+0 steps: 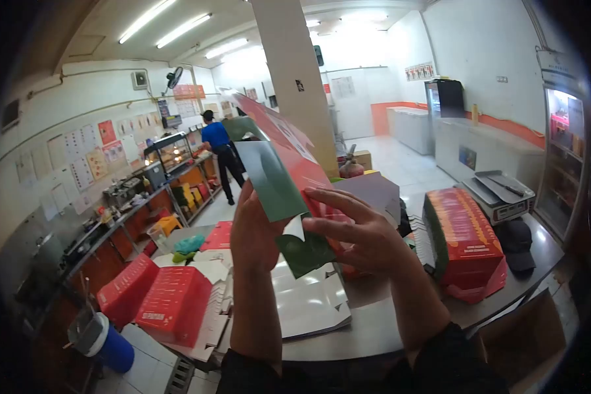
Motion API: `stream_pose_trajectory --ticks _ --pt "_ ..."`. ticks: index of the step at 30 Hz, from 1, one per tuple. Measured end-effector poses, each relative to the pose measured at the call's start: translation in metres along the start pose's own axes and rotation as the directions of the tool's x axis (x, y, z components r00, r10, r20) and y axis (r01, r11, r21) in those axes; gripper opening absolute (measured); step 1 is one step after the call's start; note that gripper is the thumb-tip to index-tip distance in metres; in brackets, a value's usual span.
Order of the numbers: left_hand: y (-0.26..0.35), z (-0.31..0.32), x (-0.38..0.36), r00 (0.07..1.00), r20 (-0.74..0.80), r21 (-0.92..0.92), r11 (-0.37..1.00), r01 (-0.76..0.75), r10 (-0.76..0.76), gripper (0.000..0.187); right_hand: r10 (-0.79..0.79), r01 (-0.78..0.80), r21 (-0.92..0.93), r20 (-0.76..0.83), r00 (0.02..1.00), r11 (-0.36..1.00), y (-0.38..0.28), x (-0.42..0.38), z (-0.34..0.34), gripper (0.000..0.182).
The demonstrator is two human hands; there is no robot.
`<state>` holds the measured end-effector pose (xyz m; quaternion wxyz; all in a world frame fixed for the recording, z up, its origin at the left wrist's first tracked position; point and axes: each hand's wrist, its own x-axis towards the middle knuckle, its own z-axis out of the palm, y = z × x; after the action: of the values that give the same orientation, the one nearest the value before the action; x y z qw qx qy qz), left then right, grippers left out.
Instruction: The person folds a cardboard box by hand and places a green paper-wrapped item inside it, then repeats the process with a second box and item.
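Observation:
Between both my hands, above the steel table, is a partly folded red and green cardboard box (pixel 268 180), tilted with its flaps standing out. My left hand (pixel 253 226) grips its near left side, with most of the fingers hidden behind the green flap. My right hand (pixel 354 230) closes on the right side, fingers bent over the red panel near a curled green flap with a white underside. Below the hands lies a stack of flat white cardboard blanks (pixel 312 302). Stacks of red printed box blanks (pixel 174 305) lie to the left.
On the table's right are another stack of red blanks (pixel 463 243), a weighing scale (pixel 502 200) and a dark cap (pixel 517 243). A blue bucket (pixel 116 345) stands at lower left. A person in a blue shirt (pixel 215 134) stands by the far counter. A pillar (pixel 295 79) rises ahead.

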<state>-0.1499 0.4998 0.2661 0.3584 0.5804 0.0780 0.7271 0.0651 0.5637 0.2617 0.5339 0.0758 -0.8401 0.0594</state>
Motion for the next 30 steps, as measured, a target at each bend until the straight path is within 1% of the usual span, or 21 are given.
stream_pose_trajectory --ticks 2,3,5,7,9,12,15,16,19,20,22,23,24,25,26,27,28,29,30 --pt "-0.001 -0.015 0.001 0.996 0.088 -0.159 0.987 0.012 0.002 0.05 -0.051 0.051 -0.059 0.002 0.999 0.997 0.009 -0.002 0.002 0.069" --pt "0.002 -0.005 0.001 0.999 0.032 -0.142 0.99 -0.018 0.023 0.051 -0.084 0.083 -0.086 -0.001 0.997 0.993 0.014 -0.001 0.003 0.065" --pt "0.005 -0.012 0.0 0.996 0.088 -0.293 0.956 0.035 -0.009 0.051 -0.097 0.1 -0.137 0.029 0.995 0.985 0.018 -0.001 0.006 0.064" --pt "0.006 -0.027 0.0 0.996 0.09 -0.338 0.94 0.054 -0.025 0.05 -0.1 0.11 -0.163 0.064 0.993 0.981 0.02 -0.001 0.008 0.062" --pt "0.004 -0.045 0.002 0.999 0.032 -0.284 0.958 0.044 -0.037 0.049 -0.09 0.106 -0.164 0.101 0.991 0.981 0.019 -0.001 0.01 0.059" --pt "0.013 -0.029 0.001 0.976 -0.218 0.044 0.999 0.01 0.0 0.042 -0.029 0.035 -0.091 0.071 0.997 0.995 0.02 -0.002 0.013 0.052" --pt "0.008 -0.037 -0.003 0.981 -0.19 0.014 0.999 -0.044 0.046 0.043 -0.047 0.05 -0.107 0.036 0.998 0.993 0.027 -0.002 0.011 0.052" --pt "0.01 -0.037 -0.004 0.981 -0.193 -0.004 1.0 -0.013 0.012 0.045 -0.077 0.077 -0.025 0.01 0.997 0.997 0.027 0.0 0.01 0.062" --pt "0.011 -0.041 -0.003 0.994 -0.105 -0.081 0.997 0.003 -0.011 0.045 -0.074 0.083 0.188 -0.051 0.996 0.979 0.028 0.0 0.008 0.078" --pt "0.012 -0.04 -0.004 0.995 -0.089 -0.136 0.99 0.037 -0.049 0.045 -0.102 0.113 0.212 -0.062 0.993 0.971 0.031 -0.001 0.009 0.082" --pt "0.013 -0.037 -0.006 0.992 -0.053 -0.244 0.965 0.1 -0.116 0.046 -0.057 0.084 0.274 -0.106 0.993 0.958 0.025 -0.004 0.012 0.081" --pt "0.013 -0.04 -0.005 0.986 -0.02 -0.238 0.959 0.154 -0.163 0.047 -0.04 0.077 0.305 -0.126 0.991 0.949 0.024 -0.004 0.014 0.081" --pt "0.012 -0.045 -0.004 0.978 0.014 -0.228 0.951 0.206 -0.209 0.048 -0.075 0.105 0.225 -0.139 0.987 0.969 0.029 -0.006 0.016 0.081" --pt "0.012 -0.047 -0.003 0.966 0.047 -0.215 0.942 0.259 -0.255 0.049 -0.07 0.098 0.216 -0.137 0.988 0.971 0.028 -0.007 0.014 0.081" --pt "0.014 -0.041 -0.004 0.968 -0.021 -0.092 0.965 0.247 -0.25 0.05 -0.066 0.093 0.207 -0.135 0.989 0.974 0.026 -0.008 0.012 0.08" --pt "0.016 -0.042 -0.004 0.97 -0.039 0.022 0.97 0.243 -0.242 0.05 -0.062 0.088 0.199 -0.134 0.989 0.976 0.025 -0.007 0.009 0.08" --pt "0.017 -0.045 -0.004 0.97 -0.057 0.136 0.961 0.24 -0.235 0.051 -0.083 0.1 0.138 -0.127 0.988 0.985 0.025 -0.006 0.006 0.079" --pt "0.019 -0.047 -0.003 0.971 -0.074 0.249 0.939 0.238 -0.227 0.052 -0.091 0.105 0.123 -0.113 0.989 0.987 0.026 -0.006 0.003 0.078" --pt "0.017 -0.046 -0.002 0.984 -0.07 0.271 0.946 0.179 -0.166 0.052 -0.099 0.11 0.108 -0.101 0.99 0.988 0.027 -0.007 0.0 0.077"
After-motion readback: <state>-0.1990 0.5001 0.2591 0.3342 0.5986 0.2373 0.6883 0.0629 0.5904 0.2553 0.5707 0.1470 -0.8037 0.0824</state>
